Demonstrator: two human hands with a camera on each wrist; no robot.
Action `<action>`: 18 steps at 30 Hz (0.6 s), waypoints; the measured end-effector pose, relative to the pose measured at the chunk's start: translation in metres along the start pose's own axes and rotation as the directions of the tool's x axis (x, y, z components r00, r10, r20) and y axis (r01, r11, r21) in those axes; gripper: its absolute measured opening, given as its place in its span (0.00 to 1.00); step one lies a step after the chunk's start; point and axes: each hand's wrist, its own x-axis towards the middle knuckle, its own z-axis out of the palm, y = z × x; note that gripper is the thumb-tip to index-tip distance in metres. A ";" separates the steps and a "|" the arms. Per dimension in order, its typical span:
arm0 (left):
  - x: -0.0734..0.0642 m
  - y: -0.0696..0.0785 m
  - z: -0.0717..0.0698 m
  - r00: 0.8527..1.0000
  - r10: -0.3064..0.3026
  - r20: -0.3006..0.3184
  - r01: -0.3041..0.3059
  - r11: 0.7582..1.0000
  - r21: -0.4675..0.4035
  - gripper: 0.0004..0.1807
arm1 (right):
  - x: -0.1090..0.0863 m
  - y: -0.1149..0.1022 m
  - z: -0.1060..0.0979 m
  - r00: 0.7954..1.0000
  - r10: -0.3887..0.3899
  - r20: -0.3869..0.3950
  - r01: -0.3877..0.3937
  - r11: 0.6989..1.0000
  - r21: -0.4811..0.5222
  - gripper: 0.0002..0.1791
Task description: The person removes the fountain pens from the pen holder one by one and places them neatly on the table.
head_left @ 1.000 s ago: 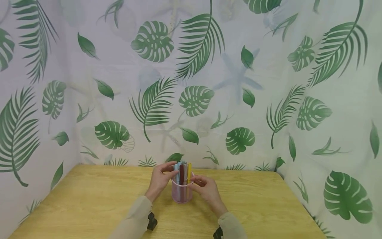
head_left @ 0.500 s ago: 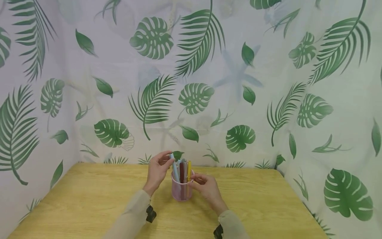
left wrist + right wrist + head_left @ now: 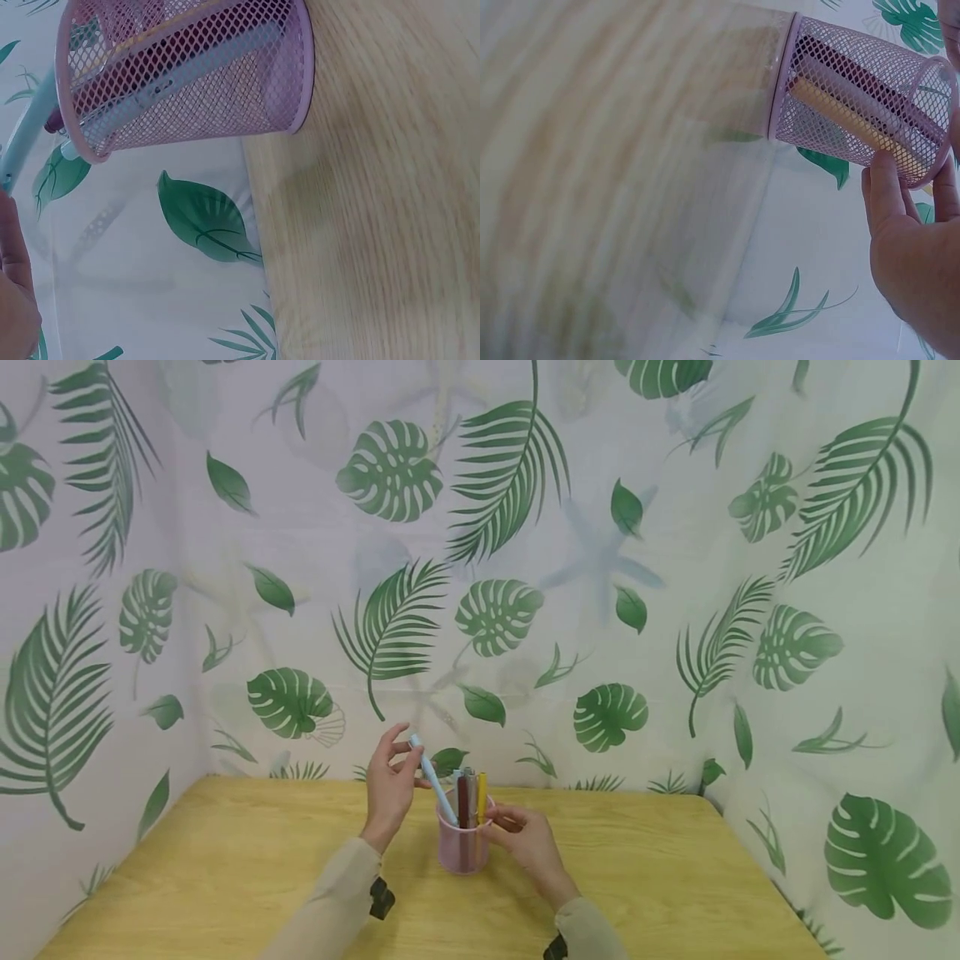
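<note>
My left hand (image 3: 388,793) pinches a light blue marker (image 3: 432,777) near its upper end. The marker leans left, and its lower end is still inside the rim of a pink mesh pen holder (image 3: 451,852). My right hand (image 3: 531,845) grips the holder's right side at the rim; in the right wrist view a finger (image 3: 886,184) lies against the mesh. Inside the holder stand a dark red pen (image 3: 462,802), a grey one and a yellow pen (image 3: 482,789). Through the mesh in the left wrist view, another light blue pen (image 3: 161,90) shows.
The holder stands upright on a wooden table (image 3: 262,860), towards its back edge. Behind and at both sides hangs a white curtain (image 3: 525,693) printed with green leaves. Dark straps (image 3: 382,898) sit at the wrists.
My left hand has drawn the light blue marker up and to the left, tilting it out from among the other pens. My right hand keeps its hold on the pen holder.
</note>
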 end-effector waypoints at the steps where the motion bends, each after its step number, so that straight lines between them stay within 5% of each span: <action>1: 0.000 0.000 -0.001 1.000 0.008 -0.004 -0.008 1.000 -0.004 0.24 | 0.000 0.000 0.000 1.000 0.002 -0.002 -0.002 1.000 -0.002 0.16; 7: 0.004 -0.001 -0.006 0.999 0.037 -0.026 -0.037 0.999 -0.008 0.18 | 0.002 0.001 0.001 1.000 -0.004 -0.009 0.004 1.000 -0.002 0.16; 18: 0.001 -0.014 -0.020 0.998 -0.064 -0.003 0.064 0.998 -0.003 0.15 | 0.003 0.003 -0.001 0.999 0.024 -0.023 -0.025 0.999 -0.045 0.16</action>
